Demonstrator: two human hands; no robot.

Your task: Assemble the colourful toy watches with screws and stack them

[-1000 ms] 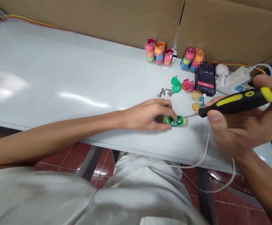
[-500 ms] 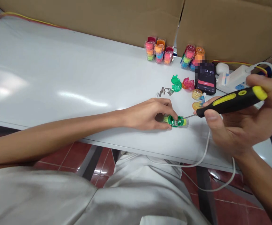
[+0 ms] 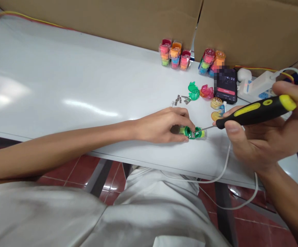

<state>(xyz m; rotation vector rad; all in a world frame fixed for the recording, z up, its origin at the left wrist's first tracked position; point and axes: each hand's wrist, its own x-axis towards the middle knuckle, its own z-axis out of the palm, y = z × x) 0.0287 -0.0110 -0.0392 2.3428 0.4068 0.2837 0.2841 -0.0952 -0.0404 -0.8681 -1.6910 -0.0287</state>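
The left hand [image 3: 161,125] pinches a green plastic casing [image 3: 192,133] on the white counter [image 3: 61,68], its grip pressed together to steady it. The right hand [image 3: 262,133] grips a black-and-yellow screwdriver [image 3: 254,111], its shaft reaching the casing. From the casing, small metal parts [image 3: 181,100] lie at 11 o'clock, stacked colored plastic pieces [image 3: 173,55] at 12, and a phone [image 3: 225,85] reading 4:22 at 1.
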